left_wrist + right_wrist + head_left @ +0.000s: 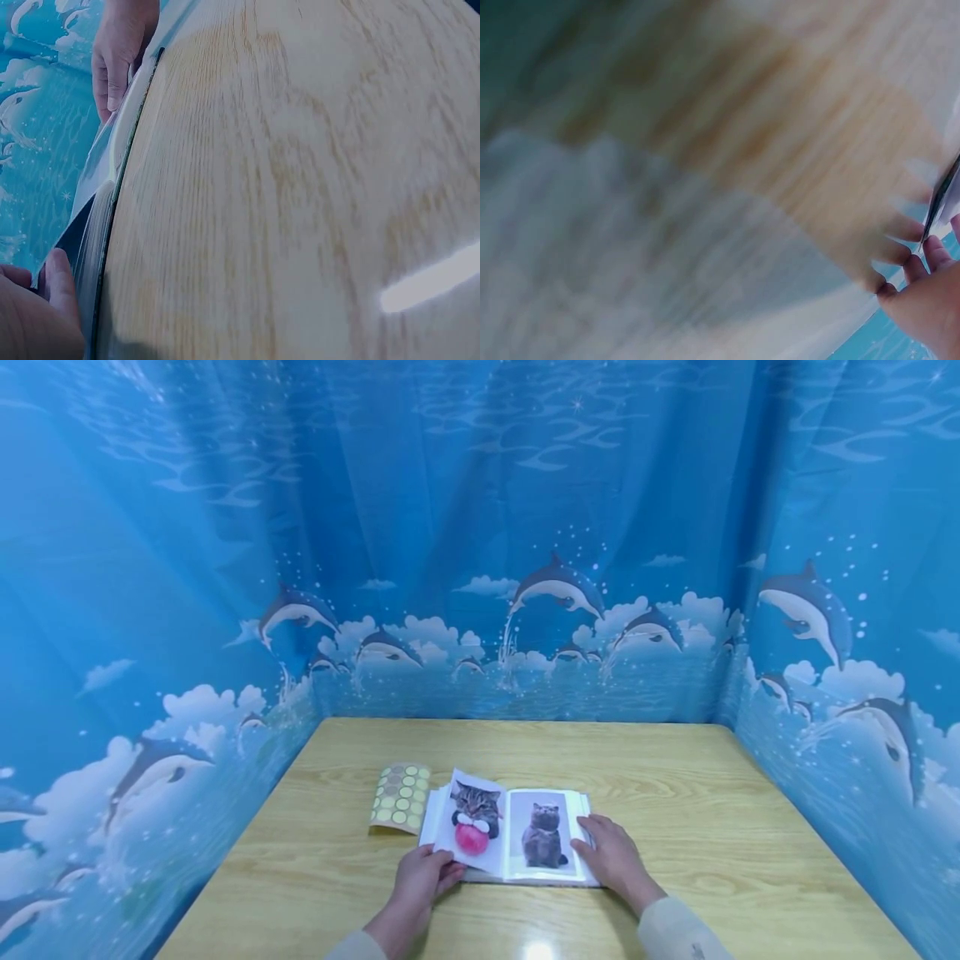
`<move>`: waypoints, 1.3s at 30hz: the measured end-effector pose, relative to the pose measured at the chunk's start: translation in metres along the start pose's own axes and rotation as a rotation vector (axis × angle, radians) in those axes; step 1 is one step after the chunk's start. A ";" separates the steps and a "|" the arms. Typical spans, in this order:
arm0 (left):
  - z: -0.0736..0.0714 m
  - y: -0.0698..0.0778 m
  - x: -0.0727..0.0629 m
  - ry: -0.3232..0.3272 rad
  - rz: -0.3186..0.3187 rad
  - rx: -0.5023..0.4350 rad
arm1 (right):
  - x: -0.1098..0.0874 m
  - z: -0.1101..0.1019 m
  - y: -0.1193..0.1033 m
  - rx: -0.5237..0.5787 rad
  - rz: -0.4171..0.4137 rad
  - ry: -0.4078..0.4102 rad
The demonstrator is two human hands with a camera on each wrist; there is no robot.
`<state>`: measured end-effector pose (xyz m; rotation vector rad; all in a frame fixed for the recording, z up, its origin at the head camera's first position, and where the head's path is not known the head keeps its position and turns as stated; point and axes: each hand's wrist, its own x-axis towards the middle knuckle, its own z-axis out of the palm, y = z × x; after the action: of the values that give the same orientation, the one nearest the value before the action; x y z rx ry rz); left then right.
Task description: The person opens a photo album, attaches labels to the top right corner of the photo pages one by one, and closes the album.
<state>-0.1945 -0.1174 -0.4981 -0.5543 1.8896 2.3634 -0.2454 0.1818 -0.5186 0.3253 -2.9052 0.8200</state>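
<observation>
A small photo album (505, 868) lies spread on the table. Its left page (450, 827) carries a picture of a tabby cat with a pink ball and tilts up at the outer edge; a grey cat sits in the picture on the right page (573, 860). At the album's lower left corner my left hand (420, 877) pinches the left page, thumb over it. My right hand (611, 856) rests at the right edge, thumb and index finger on the page. In the right wrist view its other fingertips (911, 266) are down by the cover edge.
A sheet of round yellow-green stickers (401, 797) sits left of the album, overlapping its edge in this view. The wood-grain table (675, 777) is bordered at the back and sides by blue dolphin-print curtains (450, 527).
</observation>
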 end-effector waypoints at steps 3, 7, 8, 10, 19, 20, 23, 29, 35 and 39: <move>-0.002 -0.001 -0.001 0.019 -0.029 -0.008 | 0.000 0.000 0.000 0.000 0.000 0.000; -0.004 -0.004 -0.002 0.034 -0.047 -0.003 | 0.000 -0.001 0.000 -0.001 -0.003 -0.001; -0.005 -0.005 -0.002 0.039 -0.049 0.001 | 0.000 -0.001 0.000 -0.001 -0.004 0.000; -0.006 -0.005 -0.003 0.048 -0.048 0.003 | 0.001 -0.001 0.000 -0.003 -0.007 -0.001; -0.009 -0.006 -0.006 0.059 -0.040 0.004 | 0.000 -0.002 -0.001 -0.013 -0.006 -0.004; -0.010 -0.006 -0.006 0.059 -0.038 0.006 | 0.000 -0.001 -0.001 -0.014 -0.006 -0.004; -0.012 -0.007 -0.006 0.055 -0.027 0.005 | 0.001 -0.002 -0.001 -0.018 -0.009 -0.008; -0.019 -0.004 -0.003 0.086 -0.008 -0.006 | 0.001 -0.003 -0.002 -0.023 -0.009 -0.016; -0.028 0.006 0.005 0.195 0.004 -0.015 | 0.003 -0.004 -0.004 -0.036 0.003 -0.020; -0.035 0.013 0.011 0.257 0.038 0.005 | 0.002 -0.005 -0.005 -0.044 -0.003 -0.013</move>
<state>-0.1995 -0.1562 -0.4956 -0.8672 2.0209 2.4101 -0.2459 0.1799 -0.5114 0.3320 -2.9290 0.7547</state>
